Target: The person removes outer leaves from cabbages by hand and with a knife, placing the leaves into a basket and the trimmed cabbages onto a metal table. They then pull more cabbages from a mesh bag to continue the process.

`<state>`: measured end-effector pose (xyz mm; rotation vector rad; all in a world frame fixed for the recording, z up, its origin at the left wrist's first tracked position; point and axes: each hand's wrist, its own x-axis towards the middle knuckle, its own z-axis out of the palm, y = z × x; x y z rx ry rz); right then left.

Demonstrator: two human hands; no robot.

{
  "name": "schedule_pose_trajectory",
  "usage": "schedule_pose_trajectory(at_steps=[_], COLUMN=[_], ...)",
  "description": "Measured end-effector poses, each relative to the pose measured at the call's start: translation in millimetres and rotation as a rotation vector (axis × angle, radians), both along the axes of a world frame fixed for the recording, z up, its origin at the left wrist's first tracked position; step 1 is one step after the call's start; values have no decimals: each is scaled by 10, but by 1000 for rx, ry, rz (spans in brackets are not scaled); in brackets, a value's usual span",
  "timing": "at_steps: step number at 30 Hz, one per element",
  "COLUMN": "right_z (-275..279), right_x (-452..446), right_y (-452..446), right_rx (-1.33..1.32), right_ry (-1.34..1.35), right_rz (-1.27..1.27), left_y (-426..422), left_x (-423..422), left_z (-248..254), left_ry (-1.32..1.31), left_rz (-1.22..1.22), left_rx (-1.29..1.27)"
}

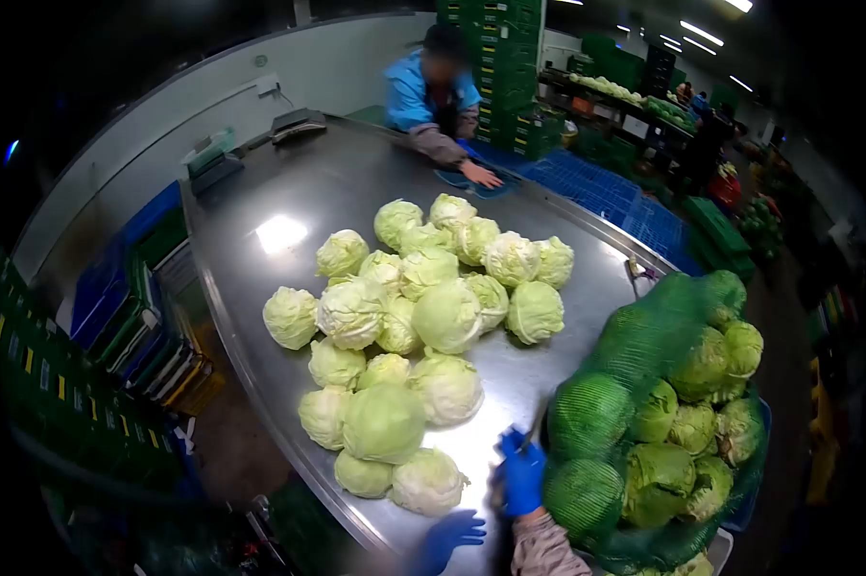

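A knife [535, 425] shows at the frame's lower center, gripped by the curled fingers of the blue-gloved right hand [521, 475]; the left hand [450, 540], fingers spread, hovers at bottom center near pale cabbages [383, 422] clustered on a metal surface [347, 182]. At top, a co-worker [416, 96] leans in.

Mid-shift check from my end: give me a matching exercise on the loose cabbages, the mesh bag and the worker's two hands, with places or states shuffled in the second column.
Column one
1. Loose cabbages
2. Mesh bag
3. Right hand
4. Left hand

Column two
A. Gripping a thin tool
B. At the picture's bottom edge, fingers extended
C. Clustered on the metal table
D. Green, along the picture's right side

Right pairs: 1-C, 2-D, 3-A, 4-B
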<state>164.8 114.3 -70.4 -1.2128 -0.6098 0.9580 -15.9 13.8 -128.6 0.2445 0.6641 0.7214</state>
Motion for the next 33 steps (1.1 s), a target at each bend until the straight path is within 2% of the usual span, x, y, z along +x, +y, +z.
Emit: schedule_pose_trajectory(at_steps=[1,2,3,4,5,6,9,11,12,13,15,17,19,21,23,24,25,26,27,29,31,33], right_z=[308,602,792,784,767,724,653,246,323,226,-143,368,299,219,210,174,62,-47,-42,-185,-649,-1221], right_x=[93,105,124,124,142,167,243,467,511,632,1091,879,738,494,291,194,140,86,-52,-200,-132,-97], right_y=[320,474,602,709,808,890,1228,1554,1631,1823,2107,2257,2512,2659,2743,2796,2840,2886,3001,3171,3557,3954], right_rx=[59,-21,-100,-95,-90,-103,-100,-22,-75,-18,147,-201,-155,166,270,306,311,316,289,258,262,259], right_ry=[194,109,21,18,2,-43,-75,-160,-178,-331,-243,-35,115,289,317,279,203,128,47,-25,-25,-24], right_rz=[-121,-172,-230,-271,-307,-328,-459,-513,-458,-529,-498,-451,-506,-517,-487,-486,-499,-515,-547,-571,-558,-540], left_y=[83,92,204,312,332,434,835,1057,1192,1312,1534,1745,1950,2229,2463,2580,2677,2802,3005,3450,3845,4126], left_x=[109,270,314,449,615,677,814,800,743,701,587,380,102,-293,-442,-456,-488,-548,-541,-564,-722,-871], left_z=[-63,-186,215,110,-314,-196,129,277,362,435,575,715,861,1124,1125,1021,943,868,913,1387,1101,873], left_ry=[42,168,36,-261,212,358,441,511,549,585,668,798,927,917,812,717,630,768,757,652,812,752], left_rz=[-49,-4,-78,-88,-200,-248,-218,-181,-163,-148,-106,-30,22,-398,-454,-307,-160,-168,-51,-74,23,-100], left_rx=[111,309,372,315,669,779,916,1021,1060,1108,1204,1310,1417,1311,1311,1379,1429,1608,1536,1080,1661,1665])
